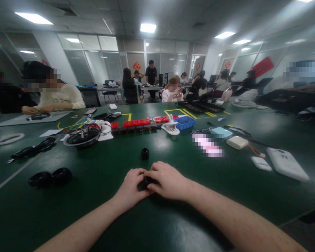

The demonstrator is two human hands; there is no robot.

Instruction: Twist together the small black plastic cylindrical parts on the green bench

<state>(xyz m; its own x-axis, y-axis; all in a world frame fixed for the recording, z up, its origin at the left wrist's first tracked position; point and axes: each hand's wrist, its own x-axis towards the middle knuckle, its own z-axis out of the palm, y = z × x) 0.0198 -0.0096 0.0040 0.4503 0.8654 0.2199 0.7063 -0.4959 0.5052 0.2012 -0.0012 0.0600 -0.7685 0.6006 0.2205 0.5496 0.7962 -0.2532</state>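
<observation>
Near the middle of the green table, my left hand (pixel 131 185) and my right hand (pixel 168 179) meet around a small dark part (pixel 150 181). Fingers of both hands are curled closed on it and cover most of its shape, so its exact kind does not show. Just beyond my fingertips a small black round piece (pixel 145 153) stands on the table, apart from both hands. Farther to the left lie two black rounded, ribbed-looking pieces, one (pixel 40 179) beside the other (pixel 61 176).
Red and black strips (pixel 136 122) run across the table's middle, with a white clamp (pixel 170 126) and blue bin (pixel 185 122) beside them. A bowl of black cables (pixel 81 138) sits left. At right lie a white case (pixel 287 162) and cream box (pixel 237 142). People sit beyond.
</observation>
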